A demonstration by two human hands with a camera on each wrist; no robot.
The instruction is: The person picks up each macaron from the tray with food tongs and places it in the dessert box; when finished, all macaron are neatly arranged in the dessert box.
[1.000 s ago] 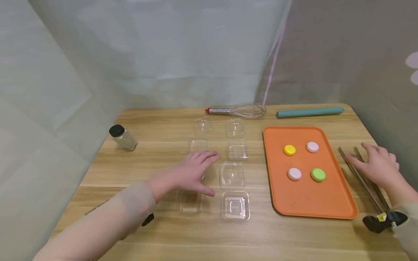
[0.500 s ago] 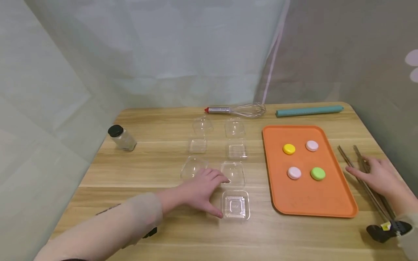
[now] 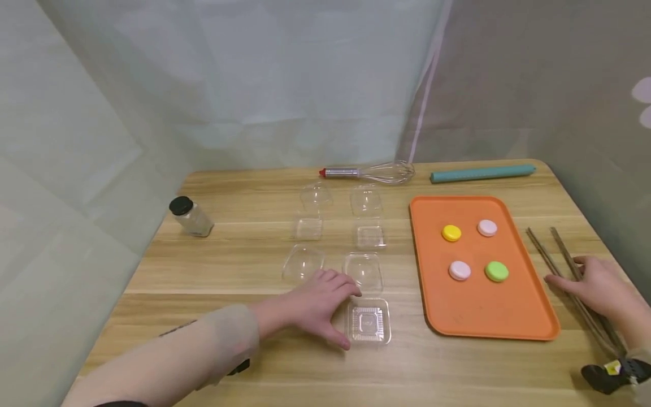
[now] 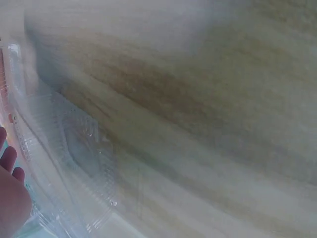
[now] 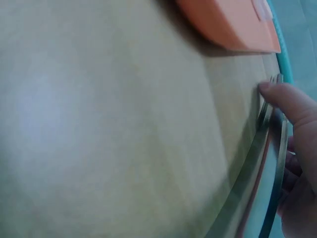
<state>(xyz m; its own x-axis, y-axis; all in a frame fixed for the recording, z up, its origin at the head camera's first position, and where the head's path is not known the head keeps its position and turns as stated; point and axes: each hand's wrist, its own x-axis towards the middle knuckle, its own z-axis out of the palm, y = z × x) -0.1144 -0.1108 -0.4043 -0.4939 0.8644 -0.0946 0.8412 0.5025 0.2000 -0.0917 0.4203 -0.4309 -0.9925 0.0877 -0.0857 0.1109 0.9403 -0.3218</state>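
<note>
My left hand reaches low over the table, thumb and fingers spread, fingertips at the left rim of a clear plastic container. In the left wrist view, fingers show at the left edge beside clear ribbed plastic. Another clear container's place, left of the first, is hidden under this hand. My right hand lies over metal tongs right of the tray; in the right wrist view its thumb extends along one side, the other fingers are bent beyond the far arm, and the tongs' arms stand apart.
An orange tray bears a yellow macaron, a green one and two pink ones. Several clear lids and bases, including a clear lid, stand mid-table. A whisk, teal rod and black-capped jar lie farther out.
My left hand has moved right and nearer the body, to the front container. My right hand has slid back along the tongs toward the body; the tongs stay in place.
</note>
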